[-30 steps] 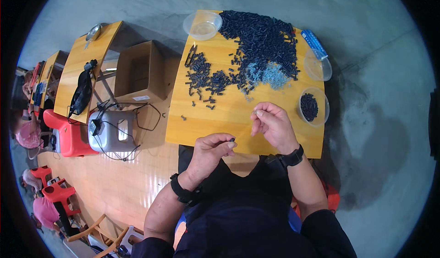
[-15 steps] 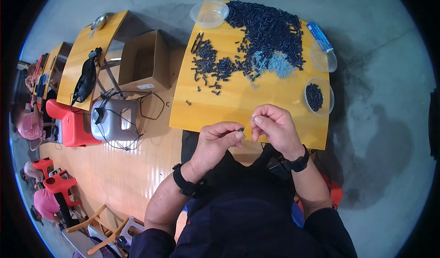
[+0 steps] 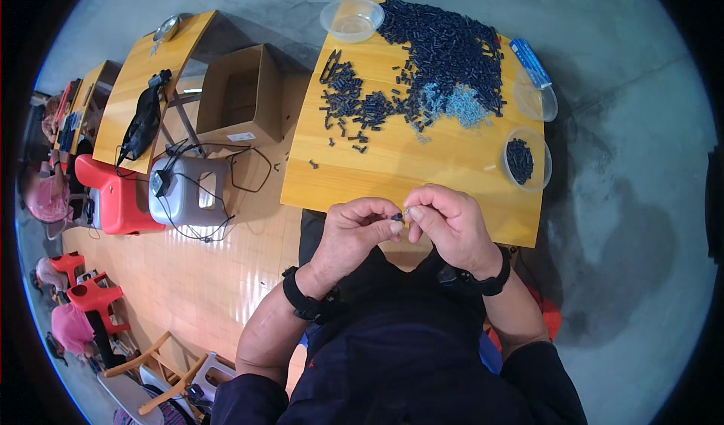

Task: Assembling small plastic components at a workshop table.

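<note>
Over the near edge of the yellow table (image 3: 362,180), my left hand (image 3: 347,236) pinches a small dark cylindrical piece (image 3: 397,217) between thumb and fingertips. My right hand (image 3: 456,233) is closed in a pinch on a tiny pale piece (image 3: 408,211), right beside the dark one. Whether the two pieces touch is too small to tell. Beyond my hands spreads a large heap of dark cylindrical pieces (image 3: 445,48), with a patch of small light-blue pieces (image 3: 464,108) at its near side. A looser group of dark pieces (image 3: 373,108) lies to the left, near black thread snips (image 3: 329,66).
A clear bowl (image 3: 326,19) sits at the table's far left corner. At the right edge are a bowl (image 3: 547,165) holding dark pieces, another clear container (image 3: 544,107) and a blue box (image 3: 530,63). Left stand a cardboard box (image 3: 264,101), a grey stool (image 3: 188,206) with cables, and people farther off.
My right hand has moved left, bringing the pale piece up close to the dark piece. My left hand has hardly moved and keeps its pinch.
</note>
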`<state>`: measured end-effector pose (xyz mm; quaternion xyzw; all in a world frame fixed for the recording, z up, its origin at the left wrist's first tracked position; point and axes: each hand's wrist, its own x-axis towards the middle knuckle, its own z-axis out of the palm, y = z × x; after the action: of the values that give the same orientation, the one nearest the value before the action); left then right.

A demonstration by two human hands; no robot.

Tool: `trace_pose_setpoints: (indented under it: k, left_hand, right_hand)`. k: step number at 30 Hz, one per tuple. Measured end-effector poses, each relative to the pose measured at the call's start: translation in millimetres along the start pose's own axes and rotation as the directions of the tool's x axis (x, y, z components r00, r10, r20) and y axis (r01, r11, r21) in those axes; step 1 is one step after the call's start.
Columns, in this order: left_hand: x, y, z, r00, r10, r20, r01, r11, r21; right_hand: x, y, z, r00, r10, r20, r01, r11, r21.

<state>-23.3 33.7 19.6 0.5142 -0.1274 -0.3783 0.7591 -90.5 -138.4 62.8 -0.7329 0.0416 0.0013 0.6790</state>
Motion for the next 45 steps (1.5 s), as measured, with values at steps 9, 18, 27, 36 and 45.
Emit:
trace_pose_setpoints:
  k: [9, 18, 27, 36, 45]
  left_hand:
    - [0.6, -1.6, -5.7, 1.0, -0.011, 0.021, 0.012, 1.0, -0.022]
    - [1.9, 5.4, 2.0, 0.999, 0.033, 0.013, -0.032, 0.998, -0.059]
    - [4.1, 10.0, -3.2, 0.99, -0.133, -0.048, 0.139, 0.978, 0.154]
    - [8.1, 8.6, 1.7, 0.993, -0.079, -0.087, 0.087, 0.992, 0.091]
    - [9.1, 11.0, 4.8, 0.993, -0.077, -0.092, 0.082, 0.995, 0.053]
  right_hand:
    - [3.0, 0.3, 0.5, 0.995, -0.091, 0.043, 0.094, 0.992, -0.085]
    - [5.9, 3.1, 2.3, 0.996, -0.084, 0.03, 0.086, 0.991, -0.103]
    - [12.2, 12.9, 1.4, 0.974, -0.212, 0.079, 0.226, 0.91, -0.347]
    - [9.8, 9.5, 9.2, 0.986, -0.16, -0.047, 0.142, 0.954, -0.262]
    - [10.1, 16.7, 3.9, 0.96, -0.28, -0.004, 0.26, 0.897, -0.357]
